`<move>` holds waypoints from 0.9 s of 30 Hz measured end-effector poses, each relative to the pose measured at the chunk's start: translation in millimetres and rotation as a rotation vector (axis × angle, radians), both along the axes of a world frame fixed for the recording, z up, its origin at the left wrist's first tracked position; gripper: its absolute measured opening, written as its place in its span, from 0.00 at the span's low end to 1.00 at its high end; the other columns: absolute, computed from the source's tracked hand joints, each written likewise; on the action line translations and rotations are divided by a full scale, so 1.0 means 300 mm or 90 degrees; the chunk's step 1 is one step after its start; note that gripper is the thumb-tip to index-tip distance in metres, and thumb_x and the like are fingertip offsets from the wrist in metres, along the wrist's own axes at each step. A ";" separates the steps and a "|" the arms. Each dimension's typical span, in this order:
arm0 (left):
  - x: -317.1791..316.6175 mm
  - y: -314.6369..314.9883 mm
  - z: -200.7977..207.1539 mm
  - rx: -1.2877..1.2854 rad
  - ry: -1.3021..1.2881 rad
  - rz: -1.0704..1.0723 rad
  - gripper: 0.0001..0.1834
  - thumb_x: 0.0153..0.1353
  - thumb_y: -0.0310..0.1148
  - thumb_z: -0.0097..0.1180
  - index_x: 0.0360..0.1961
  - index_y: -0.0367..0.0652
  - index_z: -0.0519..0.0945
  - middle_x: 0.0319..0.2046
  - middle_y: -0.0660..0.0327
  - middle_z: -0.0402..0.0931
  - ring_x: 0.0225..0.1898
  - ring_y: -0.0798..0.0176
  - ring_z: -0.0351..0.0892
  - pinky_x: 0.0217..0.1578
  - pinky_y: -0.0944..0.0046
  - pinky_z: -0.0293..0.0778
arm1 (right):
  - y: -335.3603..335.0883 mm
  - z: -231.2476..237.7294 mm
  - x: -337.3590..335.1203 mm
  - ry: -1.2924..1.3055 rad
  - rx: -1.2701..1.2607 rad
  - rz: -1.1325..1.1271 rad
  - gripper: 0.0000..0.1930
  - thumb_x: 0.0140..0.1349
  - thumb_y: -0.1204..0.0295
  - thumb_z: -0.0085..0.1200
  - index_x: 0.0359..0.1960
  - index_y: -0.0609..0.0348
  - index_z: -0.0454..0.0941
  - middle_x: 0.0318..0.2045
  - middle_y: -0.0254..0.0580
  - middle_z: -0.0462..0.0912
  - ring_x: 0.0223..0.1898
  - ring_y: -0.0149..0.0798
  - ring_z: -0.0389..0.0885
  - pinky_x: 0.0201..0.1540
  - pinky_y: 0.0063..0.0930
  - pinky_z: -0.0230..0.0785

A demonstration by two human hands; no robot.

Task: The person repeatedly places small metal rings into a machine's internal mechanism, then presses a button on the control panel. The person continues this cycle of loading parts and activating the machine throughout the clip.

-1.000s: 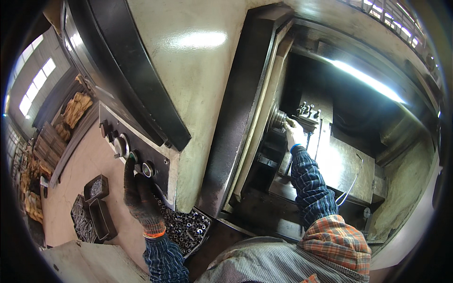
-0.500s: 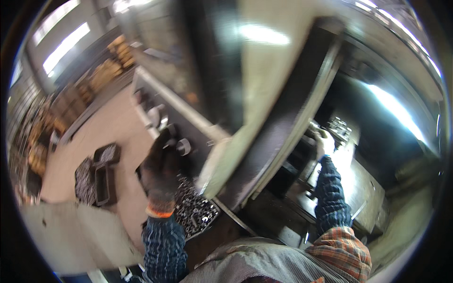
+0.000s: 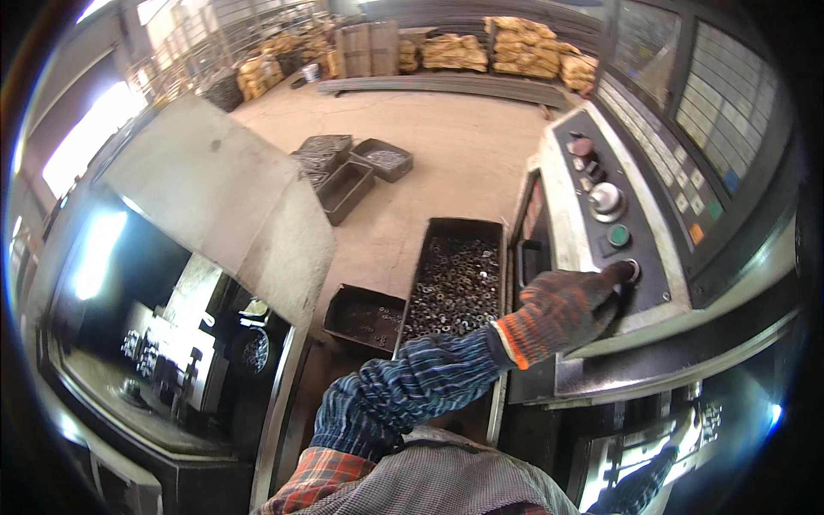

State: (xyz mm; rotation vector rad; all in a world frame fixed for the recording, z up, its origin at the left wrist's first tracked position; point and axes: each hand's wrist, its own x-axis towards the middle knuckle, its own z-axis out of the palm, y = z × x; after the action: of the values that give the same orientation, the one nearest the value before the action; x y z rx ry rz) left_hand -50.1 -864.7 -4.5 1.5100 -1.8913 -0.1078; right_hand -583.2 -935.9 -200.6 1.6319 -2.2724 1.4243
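My left hand (image 3: pixel 562 316), in a dark glove with an orange cuff, reaches over to the control panel (image 3: pixel 657 266). An extended digit touches the round button (image 3: pixel 634 271) at the panel's near end, and the hand grips nothing. Above that button sit a green button (image 3: pixel 618 234), a silver knob (image 3: pixel 606 199) and a red knob (image 3: pixel 583 149). At the lower right my right hand (image 3: pixel 687 432) is inside the brightly lit machine, beside metal fixtures (image 3: pixel 711 422). Glare and blur hide its fingers.
A long bin (image 3: pixel 468 222) of small metal nuts or rings stands below my left arm, a smaller dark bin (image 3: pixel 343 298) beside it. Another machine (image 3: pixel 232 197) with a lit opening stands at left. Several trays (image 3: pixel 347 190) lie on the floor. Yellow sacks (image 3: pixel 524 51) are stacked far back.
My view has swung left, so panel and machine now appear farther right. My left hand is still at the panel; my right hand is still inside the machine, now near the picture's edge.
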 end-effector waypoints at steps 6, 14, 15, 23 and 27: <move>0.026 0.027 -0.053 -0.017 0.028 -0.059 0.26 0.68 0.40 0.51 0.67 0.50 0.69 0.27 0.54 0.80 0.26 0.52 0.82 0.27 0.54 0.79 | 0.117 0.211 0.174 0.113 -0.231 -0.053 0.21 0.69 0.59 0.51 0.57 0.61 0.78 0.50 0.46 0.84 0.47 0.37 0.83 0.49 0.32 0.75; 0.339 0.433 -0.163 0.000 0.307 0.029 0.25 0.64 0.31 0.55 0.64 0.52 0.75 0.28 0.59 0.82 0.26 0.66 0.82 0.29 0.64 0.78 | 0.335 0.546 0.732 0.078 -0.486 0.202 0.21 0.73 0.62 0.45 0.61 0.61 0.75 0.53 0.48 0.82 0.47 0.39 0.83 0.48 0.33 0.76; 0.378 0.504 -0.165 -0.036 0.350 0.042 0.25 0.64 0.29 0.55 0.64 0.52 0.75 0.28 0.61 0.82 0.26 0.70 0.81 0.29 0.65 0.77 | 0.368 0.569 0.836 0.040 -0.483 0.280 0.21 0.73 0.62 0.44 0.61 0.61 0.74 0.54 0.48 0.82 0.48 0.39 0.83 0.48 0.33 0.77; 0.690 1.213 -0.216 -0.156 0.728 0.338 0.22 0.63 0.19 0.51 0.59 0.36 0.79 0.43 0.64 0.81 0.36 0.75 0.75 0.38 0.74 0.71 | 0.697 0.512 1.760 -0.754 0.454 0.889 0.31 0.74 0.42 0.37 0.60 0.57 0.71 0.47 0.49 0.81 0.36 0.35 0.80 0.31 0.26 0.75; 0.742 1.646 -0.192 -0.346 0.689 0.572 0.22 0.64 0.25 0.50 0.59 0.31 0.77 0.15 0.72 0.65 0.12 0.80 0.55 0.13 0.75 0.49 | 0.894 0.461 2.112 -0.937 0.834 0.961 0.31 0.73 0.43 0.39 0.62 0.55 0.69 0.52 0.50 0.80 0.42 0.44 0.83 0.38 0.37 0.82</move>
State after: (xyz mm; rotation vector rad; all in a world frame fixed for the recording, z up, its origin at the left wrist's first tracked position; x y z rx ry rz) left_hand 172.6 -371.0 -62.0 1.3339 -0.2856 0.0147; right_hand 50.3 -667.8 -62.3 4.8401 -2.3760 1.1361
